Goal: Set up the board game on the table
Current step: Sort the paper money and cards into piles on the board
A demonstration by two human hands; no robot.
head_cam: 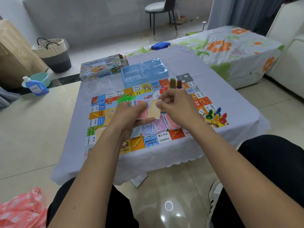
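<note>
Two hands hold play-money notes above the game board on the table.

Table [222, 102] with pale cloth carries the game board [166, 137], flat, near the front edge. Game box [102, 66] sits at the far left corner; clear blue tray [143, 72] just beside it, its near edge over the board's far edge. Loose notes [156, 126] lie spread on the board under the hands. Left hand [131, 116] grips a fan of reddish notes [142, 111]; right hand [177, 107] pinches one orange note [154, 109], touching that fan. Pawns [216, 116], blue, green, yellow and red, stand clustered at the board's right corner, white dice [201, 111] beside them. Green pieces [125, 97] lie beyond the left hand.
</note>
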